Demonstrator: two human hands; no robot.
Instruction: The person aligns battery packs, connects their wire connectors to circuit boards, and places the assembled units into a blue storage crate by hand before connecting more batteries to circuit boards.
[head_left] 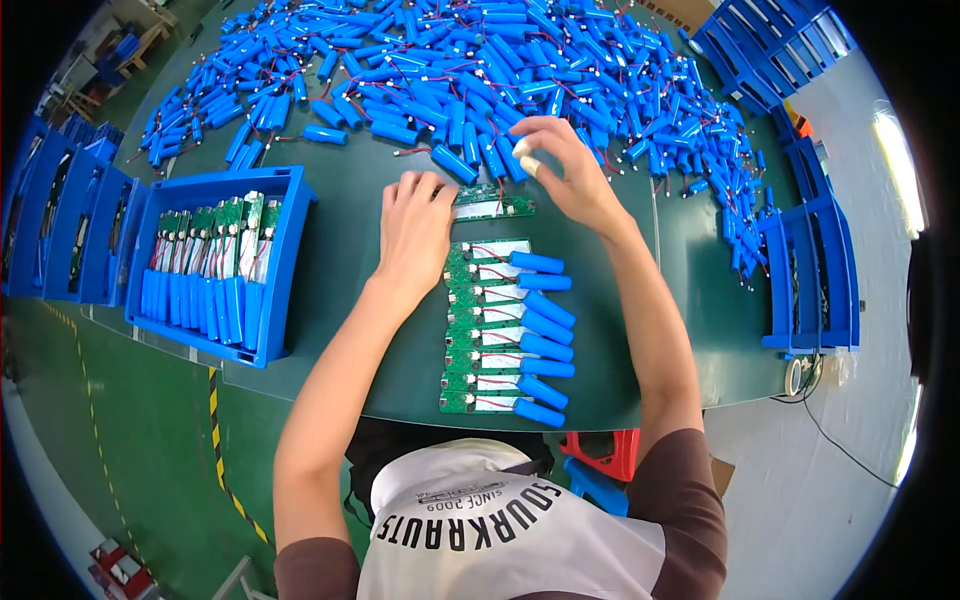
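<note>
My left hand (415,225) grips the left end of a green circuit board (518,207) with a white strip, its fingertips partly hidden. Just above the board's right end, my right hand (572,175) hovers with curled fingers and a small gap between thumb and index. White covers sit on those two fingertips, and I see nothing between them. Below lies a column of several similar circuit boards (460,335), each wired to a blue cylindrical battery (546,328). A big heap of loose blue batteries (480,70) with red leads spreads beyond my hands.
On the left, a blue bin (293,230) holds a row of boards with batteries. More blue bins (105,240) stand beyond it, and blue racks (815,260) line the right side. The green table's (340,350) front edge runs near my body. A tape roll (793,377) sits by the right corner.
</note>
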